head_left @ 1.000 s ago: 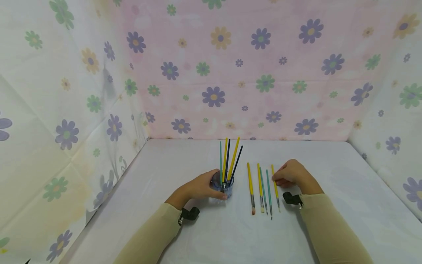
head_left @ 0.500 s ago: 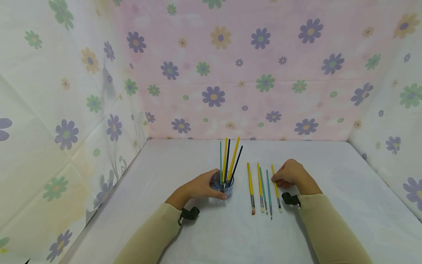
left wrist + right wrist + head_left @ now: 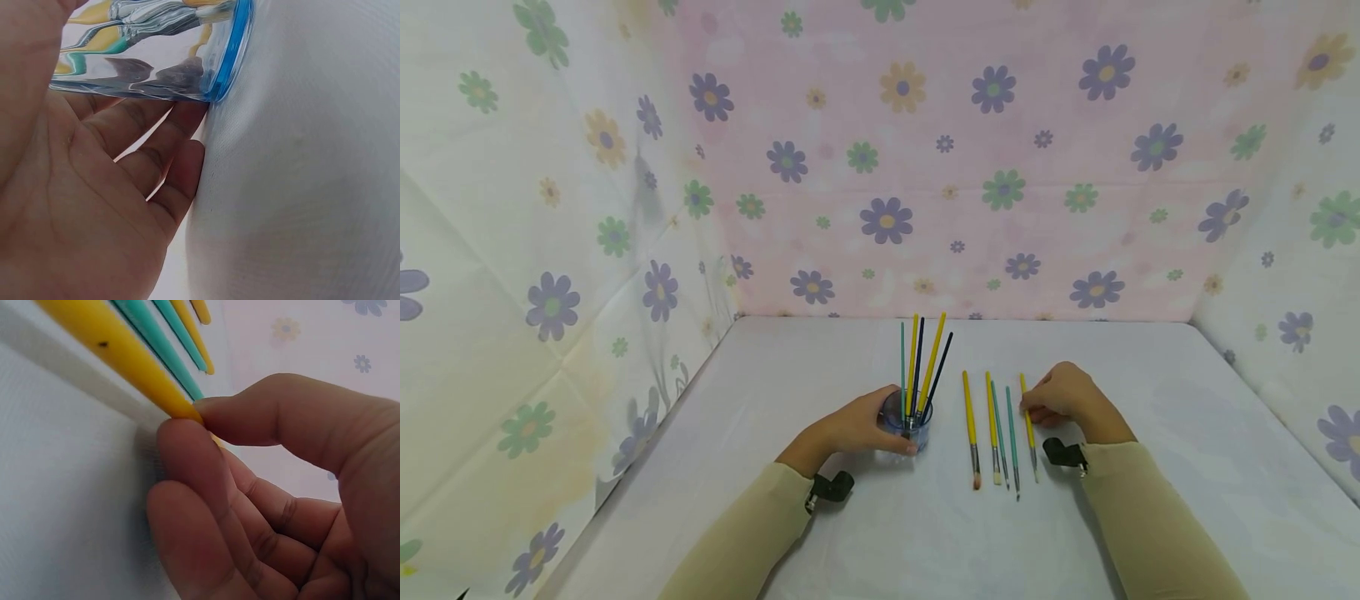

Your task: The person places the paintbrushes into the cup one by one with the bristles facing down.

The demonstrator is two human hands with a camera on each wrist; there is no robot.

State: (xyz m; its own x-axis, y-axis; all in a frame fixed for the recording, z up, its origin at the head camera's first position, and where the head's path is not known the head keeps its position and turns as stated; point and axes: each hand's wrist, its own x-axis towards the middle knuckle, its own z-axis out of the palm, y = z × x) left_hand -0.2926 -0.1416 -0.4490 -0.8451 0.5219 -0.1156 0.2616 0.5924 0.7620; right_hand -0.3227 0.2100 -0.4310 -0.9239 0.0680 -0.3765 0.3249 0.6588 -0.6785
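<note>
My left hand (image 3: 859,423) curls round a clear glass jar (image 3: 916,435) with a blue base (image 3: 234,53), which stands on the table. Several paintbrushes (image 3: 934,358) with yellow, teal and dark blue handles lean in it, handles up. Between thumb and fingertips, my right hand (image 3: 1063,397) pinches the yellow handle of a paintbrush (image 3: 1029,433), the rightmost in a row. In the right wrist view that yellow handle (image 3: 125,359) sits just off the cloth, casting a shadow. To its left lie two teal brushes (image 3: 1012,437) and two yellow ones (image 3: 970,417), bristles toward me.
A white cloth covers the table (image 3: 820,533). Flower-patterned curtains (image 3: 955,167) rise behind it and on both sides. A small black camera mount (image 3: 833,486) sits on each wrist, over beige sleeves (image 3: 1157,517).
The right hand and the yellow brush it pinches shift only very slightly, the bristle end turning a little. The left hand, jar and other brushes stay where they were.
</note>
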